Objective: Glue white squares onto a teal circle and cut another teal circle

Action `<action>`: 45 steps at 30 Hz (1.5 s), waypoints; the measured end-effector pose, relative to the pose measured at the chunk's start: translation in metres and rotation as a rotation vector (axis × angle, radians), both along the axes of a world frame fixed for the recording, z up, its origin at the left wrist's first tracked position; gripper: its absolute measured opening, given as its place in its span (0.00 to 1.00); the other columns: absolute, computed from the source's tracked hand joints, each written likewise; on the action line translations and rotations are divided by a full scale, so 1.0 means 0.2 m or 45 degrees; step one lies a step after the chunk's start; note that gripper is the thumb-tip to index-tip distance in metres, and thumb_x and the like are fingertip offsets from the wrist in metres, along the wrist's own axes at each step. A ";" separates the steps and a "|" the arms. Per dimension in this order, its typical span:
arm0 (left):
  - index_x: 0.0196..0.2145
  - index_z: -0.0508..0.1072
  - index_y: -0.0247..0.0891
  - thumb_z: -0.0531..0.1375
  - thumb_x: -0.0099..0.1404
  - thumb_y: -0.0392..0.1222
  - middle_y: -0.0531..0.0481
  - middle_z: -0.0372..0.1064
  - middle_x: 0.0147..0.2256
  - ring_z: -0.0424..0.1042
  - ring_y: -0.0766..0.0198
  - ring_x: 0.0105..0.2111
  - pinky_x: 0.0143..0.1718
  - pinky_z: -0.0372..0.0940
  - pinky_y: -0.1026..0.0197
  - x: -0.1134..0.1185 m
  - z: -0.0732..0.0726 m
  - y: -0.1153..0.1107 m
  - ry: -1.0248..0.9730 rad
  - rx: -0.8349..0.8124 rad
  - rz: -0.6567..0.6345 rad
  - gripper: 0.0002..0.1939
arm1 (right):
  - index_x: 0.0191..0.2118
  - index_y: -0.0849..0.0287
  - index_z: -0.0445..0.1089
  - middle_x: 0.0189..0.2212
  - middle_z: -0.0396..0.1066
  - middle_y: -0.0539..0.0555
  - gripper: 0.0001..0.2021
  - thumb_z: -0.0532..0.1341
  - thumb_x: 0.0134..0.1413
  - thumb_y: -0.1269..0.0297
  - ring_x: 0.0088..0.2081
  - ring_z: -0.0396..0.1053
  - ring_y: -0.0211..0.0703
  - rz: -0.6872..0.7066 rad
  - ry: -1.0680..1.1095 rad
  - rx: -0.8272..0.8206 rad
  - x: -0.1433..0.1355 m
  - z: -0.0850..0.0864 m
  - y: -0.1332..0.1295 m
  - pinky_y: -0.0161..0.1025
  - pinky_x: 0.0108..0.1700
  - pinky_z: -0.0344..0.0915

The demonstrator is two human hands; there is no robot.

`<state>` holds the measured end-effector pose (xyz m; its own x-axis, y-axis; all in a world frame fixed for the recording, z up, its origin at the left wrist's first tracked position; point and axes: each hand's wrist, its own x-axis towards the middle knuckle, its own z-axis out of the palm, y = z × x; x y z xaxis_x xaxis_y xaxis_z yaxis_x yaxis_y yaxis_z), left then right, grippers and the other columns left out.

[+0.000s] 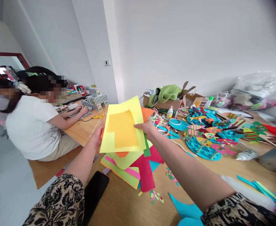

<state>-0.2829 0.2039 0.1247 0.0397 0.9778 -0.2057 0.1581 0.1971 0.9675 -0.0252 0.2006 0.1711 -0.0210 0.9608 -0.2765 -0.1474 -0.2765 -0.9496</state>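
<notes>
Between my two hands, above the table, I hold coloured craft sheets. A yellow sheet (111, 125) with a large cut-out lies foremost, and an orange-yellow sheet (126, 130) shows through the opening. My left hand (97, 135) grips the left edge, its fingers partly behind. My right hand (145, 127) pinches the right edge, thumb on the front. An orange piece (147, 113) sticks out behind, and a green strip (147, 149) hangs below. Underneath are a red cut piece (147, 175) and a stack of green, pink and orange sheets (122, 171).
A black phone (96, 194) lies by my left forearm. Blue discs with decorated fish (204, 142), a glue bottle (247, 154) and a cardboard box (162, 103) are to the right. Small dots (156, 196) and blue pieces (187, 212) lie in front. A seated person (34, 125) works at left.
</notes>
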 end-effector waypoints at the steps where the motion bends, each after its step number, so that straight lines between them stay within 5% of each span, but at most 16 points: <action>1: 0.50 0.71 0.35 0.49 0.58 0.72 0.39 0.75 0.45 0.74 0.50 0.46 0.44 0.69 0.53 0.00 0.02 0.01 -0.067 -0.019 -0.073 0.39 | 0.38 0.66 0.72 0.28 0.76 0.51 0.09 0.67 0.47 0.77 0.27 0.74 0.41 -0.012 -0.006 -0.042 0.01 -0.04 -0.01 0.42 0.33 0.74; 4: 0.45 0.73 0.33 0.63 0.55 0.60 0.38 0.76 0.41 0.75 0.49 0.43 0.44 0.69 0.54 0.02 0.04 0.04 -0.105 -0.048 -0.168 0.29 | 0.40 0.65 0.71 0.31 0.75 0.51 0.06 0.62 0.57 0.70 0.30 0.74 0.37 -0.040 -0.001 -0.176 0.04 -0.19 -0.08 0.40 0.34 0.74; 6: 0.41 0.75 0.31 0.69 0.51 0.52 0.37 0.76 0.39 0.76 0.48 0.40 0.44 0.69 0.52 0.05 0.04 0.06 -0.074 -0.086 -0.215 0.25 | 0.40 0.67 0.71 0.28 0.76 0.54 0.08 0.64 0.51 0.75 0.29 0.75 0.43 -0.070 0.025 -0.247 0.07 -0.28 -0.12 0.43 0.34 0.75; 9: 0.40 0.75 0.32 0.64 0.57 0.56 0.38 0.76 0.41 0.75 0.51 0.42 0.44 0.68 0.54 0.11 0.02 0.10 -0.032 -0.060 -0.198 0.23 | 0.41 0.66 0.72 0.23 0.77 0.56 0.13 0.63 0.47 0.79 0.27 0.76 0.50 -0.122 0.086 -0.315 0.15 -0.34 -0.17 0.48 0.34 0.76; 13: 0.45 0.72 0.33 0.54 0.67 0.54 0.41 0.72 0.45 0.73 0.57 0.44 0.46 0.67 0.53 0.14 -0.06 0.16 0.141 -0.028 -0.116 0.20 | 0.44 0.63 0.71 0.24 0.78 0.57 0.15 0.61 0.47 0.78 0.27 0.77 0.52 -0.161 0.147 -0.365 0.33 -0.32 -0.19 0.48 0.34 0.76; 22: 0.51 0.67 0.37 0.57 0.67 0.45 0.43 0.65 0.50 0.69 0.57 0.46 0.45 0.67 0.49 0.15 -0.28 0.22 0.707 -0.104 0.046 0.17 | 0.43 0.62 0.71 0.26 0.78 0.58 0.13 0.59 0.51 0.77 0.30 0.78 0.52 -0.324 0.214 -0.378 0.61 -0.23 -0.21 0.48 0.39 0.76; 29: 0.51 0.67 0.38 0.58 0.66 0.44 0.44 0.65 0.50 0.69 0.56 0.47 0.45 0.67 0.50 0.16 -0.29 0.22 0.685 -0.175 0.137 0.17 | 0.46 0.62 0.70 0.28 0.79 0.58 0.16 0.59 0.50 0.78 0.32 0.78 0.52 -0.282 0.310 -0.402 0.51 -0.28 -0.23 0.47 0.41 0.76; 39: 0.46 0.70 0.33 0.55 0.67 0.50 0.43 0.71 0.44 0.72 0.57 0.41 0.42 0.69 0.52 0.10 -0.20 0.09 0.040 -0.473 -0.079 0.18 | 0.38 0.61 0.72 0.25 0.78 0.56 0.14 0.64 0.42 0.79 0.34 0.78 0.55 -0.104 0.293 -0.424 0.17 -0.53 -0.26 0.52 0.40 0.75; 42: 0.39 0.74 0.32 0.58 0.62 0.59 0.39 0.76 0.37 0.75 0.51 0.39 0.40 0.70 0.52 0.08 -0.18 0.04 -0.129 -0.514 -0.166 0.24 | 0.35 0.63 0.72 0.24 0.78 0.58 0.12 0.65 0.40 0.79 0.35 0.78 0.56 -0.077 0.255 -0.421 0.12 -0.57 -0.25 0.51 0.39 0.75; 45: 0.39 0.75 0.33 0.68 0.51 0.53 0.40 0.77 0.36 0.76 0.47 0.39 0.40 0.70 0.51 0.08 -0.18 0.01 -0.234 -0.537 -0.219 0.23 | 0.35 0.64 0.72 0.27 0.79 0.59 0.11 0.65 0.41 0.79 0.36 0.78 0.55 -0.020 0.238 -0.391 0.08 -0.58 -0.25 0.50 0.38 0.76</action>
<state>-0.2670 0.2059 0.0879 0.2662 0.7867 -0.5570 0.0573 0.5640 0.8238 -0.0085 0.1504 0.0558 -0.0845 0.8340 -0.5453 -0.3173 -0.5413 -0.7787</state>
